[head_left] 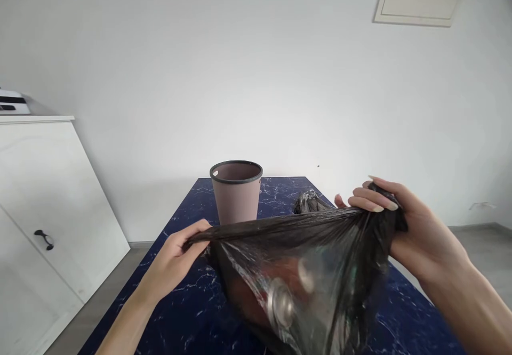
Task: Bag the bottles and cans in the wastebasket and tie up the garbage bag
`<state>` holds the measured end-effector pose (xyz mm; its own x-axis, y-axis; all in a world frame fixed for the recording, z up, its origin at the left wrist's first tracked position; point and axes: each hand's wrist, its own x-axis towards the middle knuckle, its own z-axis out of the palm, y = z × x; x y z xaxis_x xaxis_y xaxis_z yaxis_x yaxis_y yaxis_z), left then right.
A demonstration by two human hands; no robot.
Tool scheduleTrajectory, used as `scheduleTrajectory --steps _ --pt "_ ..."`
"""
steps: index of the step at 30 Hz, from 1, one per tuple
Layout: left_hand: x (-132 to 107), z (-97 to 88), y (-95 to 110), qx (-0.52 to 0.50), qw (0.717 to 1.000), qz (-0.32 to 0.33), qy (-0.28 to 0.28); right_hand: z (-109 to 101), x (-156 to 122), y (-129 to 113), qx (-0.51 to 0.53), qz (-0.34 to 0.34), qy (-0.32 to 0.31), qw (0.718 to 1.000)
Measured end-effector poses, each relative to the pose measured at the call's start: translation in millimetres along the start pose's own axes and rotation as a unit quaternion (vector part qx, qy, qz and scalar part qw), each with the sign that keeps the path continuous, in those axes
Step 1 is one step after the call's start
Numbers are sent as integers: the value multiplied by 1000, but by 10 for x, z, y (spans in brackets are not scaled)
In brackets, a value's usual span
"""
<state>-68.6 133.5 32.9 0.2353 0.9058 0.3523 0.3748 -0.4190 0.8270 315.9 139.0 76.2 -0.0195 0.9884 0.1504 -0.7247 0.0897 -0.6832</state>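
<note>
A thin black garbage bag (332, 259) is stretched between my two hands over the table. My left hand (182, 253) pinches its upper left edge between thumb and fingers. Bunched plastic at the upper right is gripped in my right hand (400, 211). Through the see-through film show reddish shapes and a round silvery end, perhaps of a can; I cannot make out the rest of the contents. Beyond the bag stands an upright pinkish-grey trash bin (238, 200) with a dark rim and no liner visible in it. The bag hides its base.
Crumpled black plastic (312, 202) lies on the blue marbled table (180, 285) behind the bag. A white cabinet (48, 200) stands at left, with a white device (14, 103) on top. The white wall (256, 78) rises behind the table.
</note>
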Motion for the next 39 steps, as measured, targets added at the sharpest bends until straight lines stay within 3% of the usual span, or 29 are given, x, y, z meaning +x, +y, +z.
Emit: scheduleTrajectory --steps 4,8,10,12,14,17,19,21,25,29,32,35,39 --pt "64 188 -11 -218 973 3 80 -188 34 147 3 68 5 998" --pt "169 517 70 -429 896 -32 109 -223 45 386 -3 111 11 994" --pt "216 628 127 -496 864 -40 79 -207 45 486 4 124 15 992" --pt "246 673 175 -522 852 -40 17 -194 43 546 23 135 19 990" --pt "253 665 210 -500 863 -45 -60 -188 37 563 46 142 16 989" --pt "223 623 251 -354 925 -31 -134 -180 6 534 54 142 -6 988" --pt "187 620 283 -220 962 -28 -158 -162 -32 507 38 132 -23 990" --pt "155 661 327 -123 979 -46 -159 -131 -77 497 7 115 -54 992" --pt "166 846 438 -73 987 -76 -118 -28 -146 565 -89 100 -125 983" --pt "261 994 529 -75 992 -46 -95 76 -187 694 -192 85 -138 968" --pt "318 1014 545 -61 991 -23 -118 78 -238 737 -326 51 -153 932" --pt "333 997 513 -25 990 -40 -129 32 -311 713 -427 7 -182 886" --pt "314 987 457 -17 993 -67 -99 41 -389 688 -494 -20 -222 840"
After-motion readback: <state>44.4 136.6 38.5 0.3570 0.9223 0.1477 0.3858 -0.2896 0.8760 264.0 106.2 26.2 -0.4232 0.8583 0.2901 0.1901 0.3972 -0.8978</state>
